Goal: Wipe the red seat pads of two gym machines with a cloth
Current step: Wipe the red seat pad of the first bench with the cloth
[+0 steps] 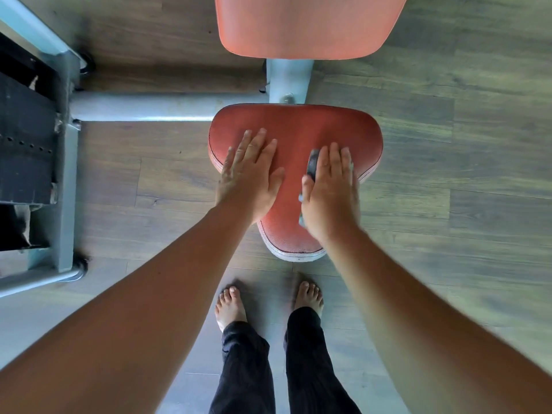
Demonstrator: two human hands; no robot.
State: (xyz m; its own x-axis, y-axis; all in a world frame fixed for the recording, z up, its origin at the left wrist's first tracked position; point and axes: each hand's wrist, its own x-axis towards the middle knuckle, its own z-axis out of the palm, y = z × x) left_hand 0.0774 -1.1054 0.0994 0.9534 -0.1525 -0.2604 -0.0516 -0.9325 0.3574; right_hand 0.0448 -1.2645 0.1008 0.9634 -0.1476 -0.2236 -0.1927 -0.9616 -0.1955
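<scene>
Nearest: bare feet (pixel 230 306), black trousers (pixel 245 369), on grey-brown wood-plank floor (pixel 448 204). Beyond, red textured vinyl seat pad (pixel 298 127), pale worn trim at near edge. Left hand (pixel 251 171) flat at left edge, fingers straight, holding nothing. Right hand (pixel 328 186) flat near right edge, pressing dark grey cloth (pixel 313 162) onto pad. Farther: pale grey metal frame (pixel 143 109), red back pad (pixel 307 22), black weight stack (pixel 24 138) far left.

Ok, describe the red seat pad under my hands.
The red seat pad looks like textured vinyl with piped seams, broad far end narrowing toward the person, near rim worn pale. A grey post stands behind it. The left hand rests flat on it; the right hand presses a dark cloth onto it.
</scene>
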